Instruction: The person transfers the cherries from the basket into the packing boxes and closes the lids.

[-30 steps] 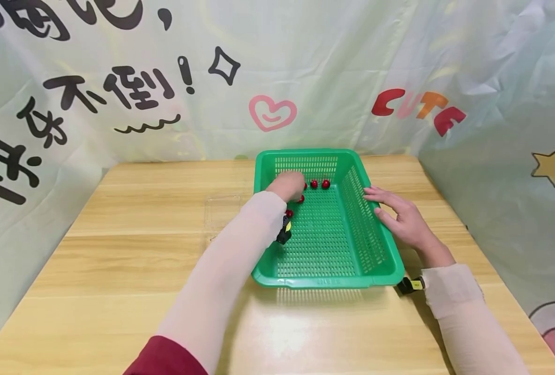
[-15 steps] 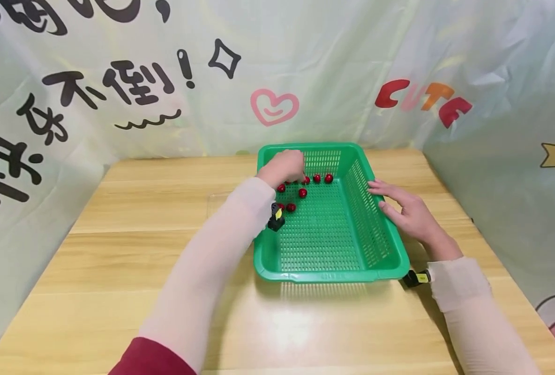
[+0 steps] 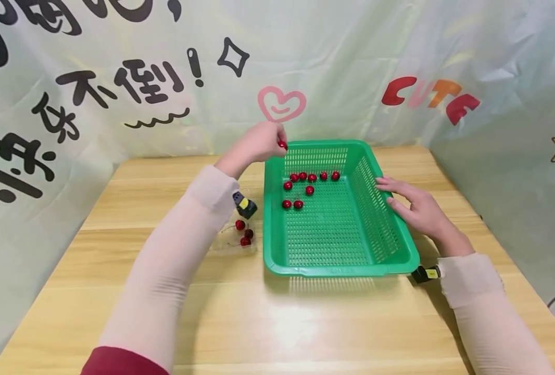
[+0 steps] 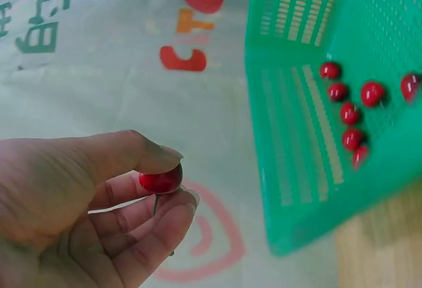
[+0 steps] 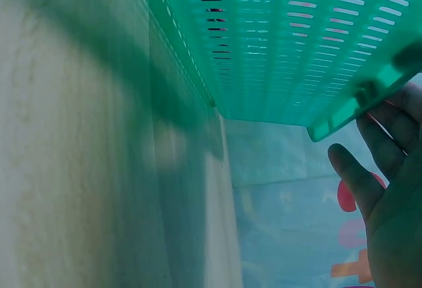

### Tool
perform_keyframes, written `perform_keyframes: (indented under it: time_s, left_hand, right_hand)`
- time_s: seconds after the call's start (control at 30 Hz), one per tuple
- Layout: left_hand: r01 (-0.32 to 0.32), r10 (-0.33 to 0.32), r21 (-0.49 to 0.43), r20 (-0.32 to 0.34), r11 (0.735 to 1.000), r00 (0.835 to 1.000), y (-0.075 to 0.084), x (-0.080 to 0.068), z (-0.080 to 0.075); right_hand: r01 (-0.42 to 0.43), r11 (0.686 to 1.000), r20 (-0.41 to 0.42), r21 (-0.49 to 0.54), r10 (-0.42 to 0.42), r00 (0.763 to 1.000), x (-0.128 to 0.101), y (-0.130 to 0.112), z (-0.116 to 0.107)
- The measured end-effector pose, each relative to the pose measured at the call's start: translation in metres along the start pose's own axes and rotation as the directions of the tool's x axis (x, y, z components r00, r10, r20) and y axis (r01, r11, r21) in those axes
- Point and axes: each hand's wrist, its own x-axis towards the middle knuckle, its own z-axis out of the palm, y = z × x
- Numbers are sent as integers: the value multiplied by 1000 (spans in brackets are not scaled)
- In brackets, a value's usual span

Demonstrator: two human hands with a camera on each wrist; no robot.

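My left hand (image 3: 259, 144) pinches a red cherry (image 4: 160, 180) between thumb and fingertips, its thin stem hanging down past the fingers. That hand is raised near the far left corner of the green plastic basket (image 3: 343, 271), above its rim. Several cherries (image 3: 310, 190) lie on the basket's floor, mostly toward the far left. On the right side, my right hand (image 3: 418, 212) rests its fingers on the basket's rim, the thumb apart from the others in the right wrist view.
Left of the basket, a clear plastic container (image 3: 226, 249) holds 3 visible cherries (image 3: 245, 241), partly covered by the left wrist camera (image 3: 246, 205). Everything stands on a wooden table (image 3: 277, 323). Behind it hangs a printed curtain (image 3: 343, 78).
The left hand has risen out of the basket and moved left, with a cherry now showing in its fingers. Cherries in the container have come into view. The right hand stays at the rim.
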Motion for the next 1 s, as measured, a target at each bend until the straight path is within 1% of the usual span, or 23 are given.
perform_keyframes:
  time_s: [0.13,0.27,0.37,0.43,0.53,0.63,0.83,1.0]
  left_hand:
    - [32,-33,-49,-26,998,999,-19,-16,-9]
    - [54,-58,-78,-49,996,997,-41,-34,-11]
    - [80,-84,-82,-47,993,995,-61,-47,-8]
    - [104,-109,-92,-47,990,993,-74,-54,-5]
    - [123,-129,-116,-49,986,990,-91,-63,0]
    - [142,-150,-129,-49,981,988,-104,-72,3]
    - [200,-213,-137,-80,970,974,-128,-87,8]
    - [214,-225,-150,-62,965,972,-137,-93,15]
  right_hand:
    - [-16,1000,9,-9,16,1000,1,1,-2]
    - [11,1000,-5,-9,-11,1000,-3,3,3]
    - [29,1000,3,-6,-29,1000,-10,3,9]
    - [24,1000,11,-6,-24,1000,-13,3,12]
    - [7,1000,3,-10,-7,1000,-15,3,11]
    - [2,1000,-5,-17,-2,1000,-11,2,7]
    - [14,1000,-6,-24,-14,1000,0,2,3]
    - [17,998,17,-56,-16,1000,2,-2,-2]
